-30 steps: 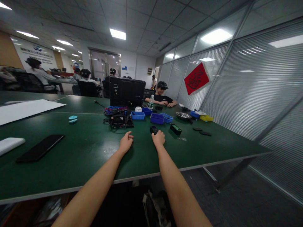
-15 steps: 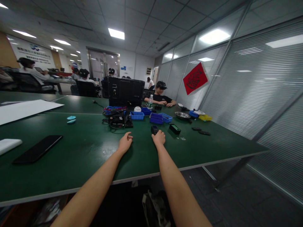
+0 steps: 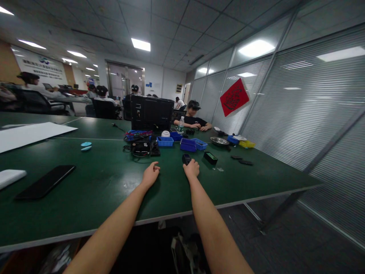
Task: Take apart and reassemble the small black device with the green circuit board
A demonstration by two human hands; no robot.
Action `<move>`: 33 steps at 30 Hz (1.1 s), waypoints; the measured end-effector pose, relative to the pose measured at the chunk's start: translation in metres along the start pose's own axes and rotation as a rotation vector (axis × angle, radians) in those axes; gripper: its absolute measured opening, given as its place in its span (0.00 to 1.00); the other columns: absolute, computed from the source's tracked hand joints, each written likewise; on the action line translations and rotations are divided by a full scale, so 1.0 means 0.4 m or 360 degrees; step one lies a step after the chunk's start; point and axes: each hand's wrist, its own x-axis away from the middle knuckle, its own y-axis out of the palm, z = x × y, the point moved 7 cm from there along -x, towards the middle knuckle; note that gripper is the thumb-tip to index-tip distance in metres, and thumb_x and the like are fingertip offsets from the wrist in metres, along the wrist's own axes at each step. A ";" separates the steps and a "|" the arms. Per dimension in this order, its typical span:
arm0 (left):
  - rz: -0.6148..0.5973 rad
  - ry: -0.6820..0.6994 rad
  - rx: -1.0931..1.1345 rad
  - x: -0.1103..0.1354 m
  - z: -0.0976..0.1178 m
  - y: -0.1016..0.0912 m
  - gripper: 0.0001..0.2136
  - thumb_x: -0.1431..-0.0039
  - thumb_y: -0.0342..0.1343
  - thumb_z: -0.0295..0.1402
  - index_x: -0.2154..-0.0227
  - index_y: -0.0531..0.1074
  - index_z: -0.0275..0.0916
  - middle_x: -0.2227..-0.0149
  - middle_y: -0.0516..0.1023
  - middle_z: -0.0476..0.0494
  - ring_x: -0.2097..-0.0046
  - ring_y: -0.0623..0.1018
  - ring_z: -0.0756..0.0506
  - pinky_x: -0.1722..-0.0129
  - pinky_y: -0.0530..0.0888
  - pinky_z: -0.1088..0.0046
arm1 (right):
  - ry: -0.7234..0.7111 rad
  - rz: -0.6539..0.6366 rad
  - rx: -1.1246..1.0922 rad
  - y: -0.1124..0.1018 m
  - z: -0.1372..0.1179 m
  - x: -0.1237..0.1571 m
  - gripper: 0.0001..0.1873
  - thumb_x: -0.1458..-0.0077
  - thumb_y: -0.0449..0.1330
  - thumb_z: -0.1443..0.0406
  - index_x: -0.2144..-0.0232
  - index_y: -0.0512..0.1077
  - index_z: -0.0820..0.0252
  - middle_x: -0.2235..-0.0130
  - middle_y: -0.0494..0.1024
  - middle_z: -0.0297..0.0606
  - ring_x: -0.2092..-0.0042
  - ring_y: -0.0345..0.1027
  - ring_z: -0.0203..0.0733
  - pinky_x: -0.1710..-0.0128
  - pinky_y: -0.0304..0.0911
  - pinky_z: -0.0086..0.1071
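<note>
My right hand [image 3: 192, 168] is closed around a small black boxy device [image 3: 186, 158] standing on the green table, its fingers wrapped over the near and right side. The device's lower part is hidden by the hand, and its exact kind is unclear. My left hand [image 3: 151, 174] rests on the tabletop to the left, fingers loosely bent and apart, holding nothing. Just right of my right hand lies a black open box [image 3: 210, 157] with a green inside. Beside that box are small clear bits [image 3: 220, 169].
Blue trays [image 3: 188, 144], a black device with cables [image 3: 140, 147] and a monitor [image 3: 151, 112] stand farther back. A metal dish [image 3: 219, 141] lies at right, a black slab [image 3: 45, 182] at left. Across the table sits a person [image 3: 194, 118] with both hands on it.
The view has shifted very slightly. Both my hands keep their places, the right one still around the black device.
</note>
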 end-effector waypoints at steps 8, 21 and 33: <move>-0.0010 0.0002 0.0004 0.005 0.010 -0.001 0.19 0.53 0.46 0.23 0.55 0.65 0.36 0.65 0.76 0.47 0.66 0.74 0.51 0.63 0.67 0.77 | -0.0005 -0.0011 -0.0004 -0.006 -0.003 0.003 0.25 0.54 0.57 0.57 0.55 0.61 0.64 0.54 0.65 0.52 0.52 0.59 0.52 0.58 0.59 0.39; -0.0034 0.0012 -0.0009 0.002 0.000 0.003 0.18 0.52 0.46 0.24 0.55 0.65 0.37 0.64 0.76 0.47 0.65 0.74 0.51 0.63 0.68 0.76 | 0.0027 0.0013 -0.0038 -0.009 0.001 0.002 0.26 0.55 0.56 0.56 0.55 0.61 0.63 0.55 0.66 0.49 0.53 0.60 0.52 0.60 0.60 0.38; -0.0020 0.0041 -0.0057 0.003 0.010 0.002 0.18 0.51 0.47 0.25 0.56 0.66 0.37 0.65 0.77 0.47 0.64 0.74 0.50 0.61 0.68 0.76 | 0.0118 0.0207 -0.0340 -0.097 -0.003 0.029 0.27 0.50 0.52 0.56 0.50 0.56 0.63 0.51 0.62 0.52 0.48 0.53 0.53 0.54 0.55 0.41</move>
